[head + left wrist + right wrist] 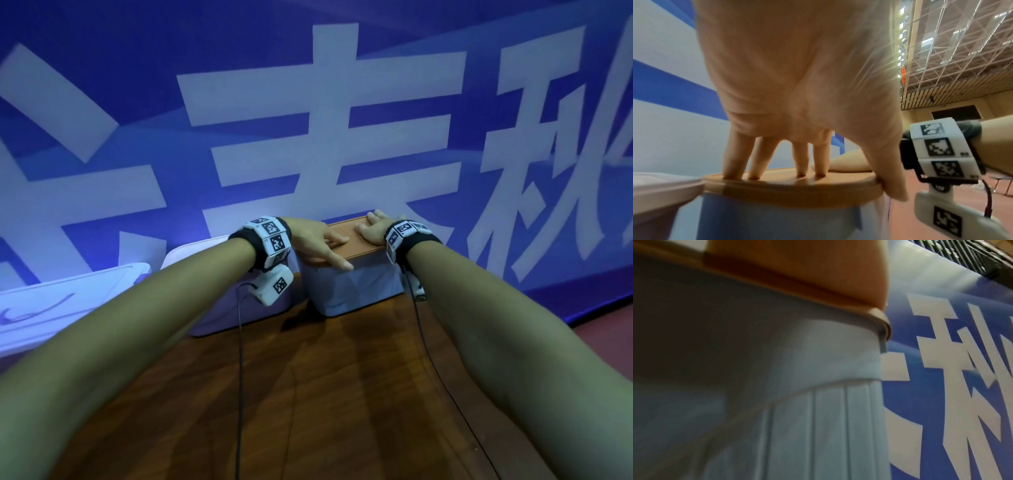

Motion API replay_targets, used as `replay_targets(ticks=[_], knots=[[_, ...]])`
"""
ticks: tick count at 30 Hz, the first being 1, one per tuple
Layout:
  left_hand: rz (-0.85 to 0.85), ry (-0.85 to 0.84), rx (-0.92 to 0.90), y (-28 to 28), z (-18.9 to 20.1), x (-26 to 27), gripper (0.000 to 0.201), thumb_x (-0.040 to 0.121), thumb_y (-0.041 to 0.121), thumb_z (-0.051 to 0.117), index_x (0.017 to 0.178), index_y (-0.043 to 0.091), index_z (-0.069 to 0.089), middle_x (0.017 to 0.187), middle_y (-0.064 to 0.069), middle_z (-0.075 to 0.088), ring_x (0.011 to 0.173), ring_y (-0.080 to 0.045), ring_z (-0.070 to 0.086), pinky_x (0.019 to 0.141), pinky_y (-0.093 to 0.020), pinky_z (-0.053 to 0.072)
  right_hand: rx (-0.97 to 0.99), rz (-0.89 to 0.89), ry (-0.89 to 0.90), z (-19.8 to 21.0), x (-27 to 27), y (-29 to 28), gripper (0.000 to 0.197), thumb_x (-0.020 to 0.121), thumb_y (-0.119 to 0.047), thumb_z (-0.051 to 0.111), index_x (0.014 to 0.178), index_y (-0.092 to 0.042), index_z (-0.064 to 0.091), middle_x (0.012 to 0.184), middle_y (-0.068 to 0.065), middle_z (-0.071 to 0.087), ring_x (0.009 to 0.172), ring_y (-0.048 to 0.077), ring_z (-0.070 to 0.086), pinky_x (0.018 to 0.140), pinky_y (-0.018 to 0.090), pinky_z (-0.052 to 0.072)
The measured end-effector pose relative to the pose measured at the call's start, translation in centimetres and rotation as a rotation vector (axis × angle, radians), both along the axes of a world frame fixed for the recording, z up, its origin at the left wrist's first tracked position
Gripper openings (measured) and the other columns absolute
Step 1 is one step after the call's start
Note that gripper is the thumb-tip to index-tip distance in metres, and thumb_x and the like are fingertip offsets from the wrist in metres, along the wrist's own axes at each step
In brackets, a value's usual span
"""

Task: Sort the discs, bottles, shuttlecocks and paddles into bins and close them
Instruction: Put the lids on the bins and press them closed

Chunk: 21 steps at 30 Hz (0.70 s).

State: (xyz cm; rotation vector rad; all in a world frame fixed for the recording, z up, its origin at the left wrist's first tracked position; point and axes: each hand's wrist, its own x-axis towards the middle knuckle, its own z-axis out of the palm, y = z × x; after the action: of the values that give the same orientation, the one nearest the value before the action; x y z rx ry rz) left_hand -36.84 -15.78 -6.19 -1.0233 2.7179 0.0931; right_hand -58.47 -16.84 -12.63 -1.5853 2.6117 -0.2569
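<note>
While both arms reach to the far edge of the wooden tabletop, the left hand and right hand press flat, fingers spread, on the brown lid of a pale blue bin. White bins stand to its left.

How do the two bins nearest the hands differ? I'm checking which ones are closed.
The blue bin wears a flat wooden lid; the white bin beside it has a white lid.
Both the left hand and the right hand press the blue bin's lid; neither touches the white bin.
Both stand on the wooden table.
</note>
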Motion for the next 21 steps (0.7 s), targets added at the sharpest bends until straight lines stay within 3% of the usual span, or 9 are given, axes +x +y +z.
replay_targets(ticks=[1,2,3,4,5,6,9,16,21], knots=[[-0.004,0.000,-0.024,0.1,-0.1,0.0,0.092,0.078,0.082,0.057,0.156,0.041,0.029,0.162,0.009,0.030,0.148,-0.020,0.030,0.109,-0.028,0.022,-0.019,-0.012,-0.005,-0.1,0.1,0.3,0.087,0.080,-0.075,0.020,0.156,-0.032,0.022,0.166,-0.009,0.012,0.150,0.032,0.019,0.119,0.053,0.016],[-0.011,0.001,-0.055,0.2,-0.3,0.0,0.093,0.076,0.085,0.055,0.155,0.044,0.030,0.162,0.008,0.032,0.146,-0.022,0.033,0.112,-0.032,0.024,-0.061,-0.023,-0.012,0.0,0.4,0.9,0.081,0.082,-0.071,0.026,0.152,-0.031,0.035,0.162,-0.007,0.025,0.145,0.035,0.031,0.116,0.051,0.026],[-0.024,-0.003,-0.094,0.2,-0.6,0.0,0.093,0.074,0.087,0.053,0.154,0.045,0.032,0.161,0.008,0.034,0.145,-0.023,0.035,0.113,-0.036,0.026,-0.147,-0.041,-0.005,0.2,0.7,1.5,0.068,0.084,-0.062,0.035,0.137,-0.026,0.054,0.151,-0.001,0.046,0.130,0.036,0.049,0.103,0.047,0.040],[-0.038,0.002,-0.121,0.3,-0.7,0.1,0.092,0.075,0.087,0.052,0.154,0.044,0.033,0.160,0.008,0.036,0.144,-0.024,0.037,0.114,-0.037,0.028,-0.257,-0.052,0.016,0.4,0.9,2.1,0.051,0.084,-0.051,0.043,0.115,-0.018,0.067,0.130,0.007,0.064,0.105,0.035,0.062,0.085,0.040,0.050],[-0.046,0.012,-0.139,0.2,-0.9,0.1,0.091,0.076,0.086,0.052,0.154,0.043,0.034,0.160,0.008,0.038,0.143,-0.024,0.038,0.113,-0.037,0.028,-0.358,-0.080,0.031,0.5,1.0,2.5,0.037,0.084,-0.041,0.048,0.095,-0.012,0.069,0.107,0.012,0.071,0.084,0.034,0.063,0.070,0.034,0.049],[-0.047,0.017,-0.145,0.2,-1.0,0.1,0.091,0.077,0.086,0.052,0.154,0.041,0.034,0.159,0.008,0.038,0.143,-0.024,0.039,0.113,-0.036,0.029,-0.438,-0.110,0.029,0.6,1.2,3.1,0.031,0.086,-0.035,0.050,0.083,-0.009,0.068,0.092,0.013,0.071,0.074,0.034,0.061,0.063,0.031,0.045],[-0.042,0.020,-0.144,0.0,-1.0,0.1,0.090,0.077,0.085,0.053,0.154,0.042,0.034,0.159,0.008,0.038,0.143,-0.024,0.038,0.113,-0.036,0.029,-0.580,-0.220,-0.105,-0.5,1.5,4.6,0.040,0.090,-0.036,0.046,0.073,-0.006,0.065,0.075,0.012,0.061,0.073,0.035,0.061,0.062,0.030,0.039],[-0.043,0.057,-0.082,-0.8,-1.2,0.1,0.092,0.078,0.083,0.056,0.155,0.039,0.033,0.161,0.010,0.034,0.147,-0.021,0.034,0.118,-0.036,0.024,-0.722,-0.180,-0.093,-3.2,2.0,6.6,0.044,0.088,-0.031,0.036,0.063,-0.004,0.060,0.076,0.018,0.061,0.069,0.032,0.050,0.061,0.030,0.033],[-0.069,0.131,-0.012,-1.7,-2.2,0.3,0.096,0.075,0.086,0.054,0.155,0.036,0.035,0.163,0.011,0.031,0.150,-0.015,0.028,0.124,-0.039,0.019,-0.653,-0.180,-0.060,-2.2,2.6,6.5,0.050,0.092,-0.034,0.033,0.078,-0.004,0.070,0.086,0.021,0.069,0.075,0.034,0.055,0.065,0.034,0.040]])
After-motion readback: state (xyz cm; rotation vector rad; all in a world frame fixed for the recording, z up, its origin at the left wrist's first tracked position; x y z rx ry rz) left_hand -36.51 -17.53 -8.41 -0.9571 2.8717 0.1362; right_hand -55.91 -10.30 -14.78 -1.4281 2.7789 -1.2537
